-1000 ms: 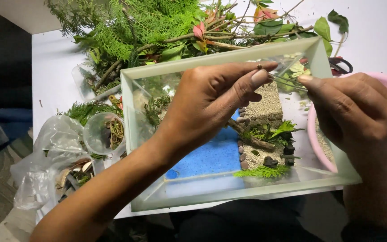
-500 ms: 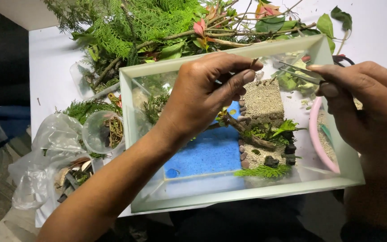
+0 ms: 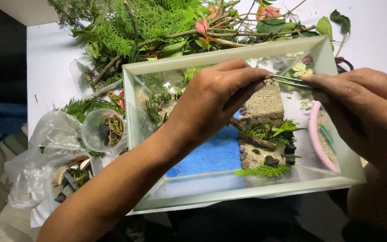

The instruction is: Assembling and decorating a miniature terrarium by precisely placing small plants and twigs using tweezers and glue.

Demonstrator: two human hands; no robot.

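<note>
Two hands meet over the glass tank (image 3: 229, 54) — the left hand (image 3: 216, 101) has fingertips pinched on the tip of the metal tweezers (image 3: 290, 81), seemingly steadying them, while the right hand (image 3: 363, 107) keeps fingers pressed around the handle. Tweezers are held above the sand mound (image 3: 265, 103), right of the blue patch (image 3: 211, 157) — glass walls hem movement, open room lies above

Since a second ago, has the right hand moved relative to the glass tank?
Yes. The right hand shifted right and slightly up, away from the glass tank's centre, toward its right wall.
</note>
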